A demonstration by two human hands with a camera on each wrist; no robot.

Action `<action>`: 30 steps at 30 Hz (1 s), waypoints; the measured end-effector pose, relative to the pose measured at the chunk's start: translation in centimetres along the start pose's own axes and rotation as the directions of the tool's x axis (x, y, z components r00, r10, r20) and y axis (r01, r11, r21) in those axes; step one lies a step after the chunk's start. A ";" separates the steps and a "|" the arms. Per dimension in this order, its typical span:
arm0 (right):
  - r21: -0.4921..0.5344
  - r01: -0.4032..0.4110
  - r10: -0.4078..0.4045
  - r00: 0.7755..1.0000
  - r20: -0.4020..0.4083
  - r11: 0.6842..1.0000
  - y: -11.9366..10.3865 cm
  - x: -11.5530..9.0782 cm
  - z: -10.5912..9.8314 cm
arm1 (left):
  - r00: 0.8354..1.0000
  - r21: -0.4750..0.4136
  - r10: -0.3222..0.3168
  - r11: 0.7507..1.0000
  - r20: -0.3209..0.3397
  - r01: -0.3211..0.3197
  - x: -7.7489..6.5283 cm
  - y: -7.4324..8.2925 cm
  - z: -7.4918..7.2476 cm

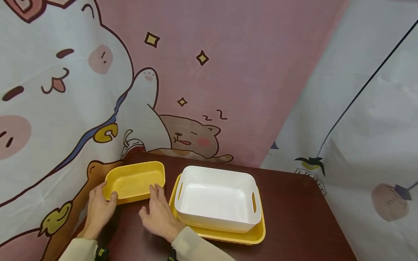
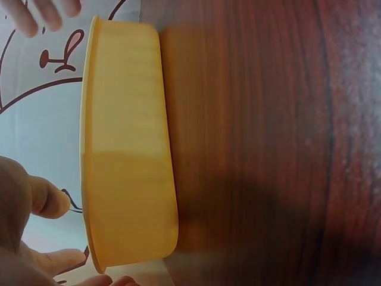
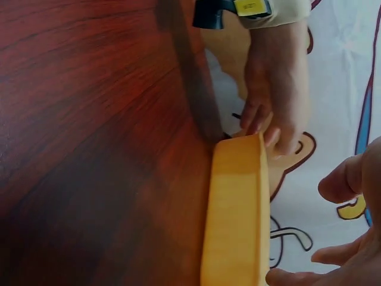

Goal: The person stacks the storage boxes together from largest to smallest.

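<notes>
A shallow yellow plastic bin sits on the table at the back left. At its left end is my left hand, fingertips at the rim and thumb by the near left corner. The left wrist view shows the yellow bin side-on, with the thumb apart from the rim. My right hand is by the bin's near right corner, its fingers loosely extended and its thumb spread away. In the right wrist view, a fingertip meets the rim of the yellow bin.
To the right, a white bin with handle slots sits inside a larger yellow tray. My right forearm passes close along the tray's near left side. The dark wooden table is bordered by cartoon-printed cloth behind and at both sides.
</notes>
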State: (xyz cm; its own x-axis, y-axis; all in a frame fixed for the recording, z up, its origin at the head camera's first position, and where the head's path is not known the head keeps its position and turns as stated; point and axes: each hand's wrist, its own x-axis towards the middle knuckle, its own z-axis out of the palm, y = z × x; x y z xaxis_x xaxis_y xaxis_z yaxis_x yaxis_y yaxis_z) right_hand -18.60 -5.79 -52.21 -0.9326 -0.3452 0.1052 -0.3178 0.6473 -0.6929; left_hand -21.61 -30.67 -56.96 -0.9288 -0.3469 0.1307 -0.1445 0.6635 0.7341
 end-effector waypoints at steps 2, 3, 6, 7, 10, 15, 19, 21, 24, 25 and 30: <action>0.021 -0.024 0.024 1.000 -0.006 1.000 0.3 0.3 0.4 | 1.000 0.006 -0.003 1.000 0.001 0.003 0.1 -0.1 0.1; 0.027 -0.034 0.035 0.999 -0.010 0.999 0.4 0.4 0.6 | 1.000 0.008 -0.002 1.000 0.001 0.002 0.2 -0.1 0.1; 0.052 -0.065 0.066 0.998 -0.024 0.997 0.9 0.8 1.0 | 1.000 0.011 -0.005 1.000 0.007 0.005 0.3 -0.2 0.1; 0.059 -0.074 0.076 0.997 -0.029 0.996 1.1 1.0 1.1 | 1.000 0.012 -0.006 1.000 0.012 0.006 0.3 -0.3 0.1; 0.077 -0.103 0.106 0.993 -0.043 0.992 1.5 1.3 1.1 | 1.000 0.017 -0.008 1.000 0.027 0.007 0.4 -0.4 0.1; 0.129 -0.141 0.147 0.989 -0.037 0.982 1.7 1.8 0.9 | 0.998 0.030 -0.005 1.000 0.059 0.003 0.6 -0.5 -0.2; 0.158 -0.152 0.157 0.988 -0.016 0.976 1.8 2.0 0.9 | 0.998 0.043 -0.009 0.999 0.063 0.007 0.7 -0.6 -0.4; 0.163 -0.145 0.149 0.989 -0.009 0.976 1.8 2.1 0.9 | 0.998 0.048 -0.012 0.999 0.060 0.009 0.8 -0.7 -0.4; 0.162 -0.149 0.151 0.988 -0.001 0.975 1.8 2.3 0.9 | 0.998 0.057 -0.027 0.998 0.061 0.023 0.8 -0.8 -0.5; 0.160 -0.154 0.156 0.988 0.000 0.975 1.8 2.3 0.9 | 0.997 0.059 -0.034 0.998 0.065 0.031 0.8 -0.7 -0.5; 0.155 -0.177 0.180 0.984 0.001 0.972 1.8 2.3 0.8 | 0.995 0.048 -0.064 0.997 0.079 0.060 0.7 -0.7 -0.5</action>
State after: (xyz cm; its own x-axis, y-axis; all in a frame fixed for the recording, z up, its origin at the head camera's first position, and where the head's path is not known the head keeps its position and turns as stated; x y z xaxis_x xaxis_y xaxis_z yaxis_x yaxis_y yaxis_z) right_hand -21.20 -5.99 -53.80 -0.9744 -0.2238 -0.0213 -0.1168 0.5848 -0.8027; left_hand -22.04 -31.69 -57.01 -0.9418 -0.3349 0.0306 -0.2163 0.6727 0.7076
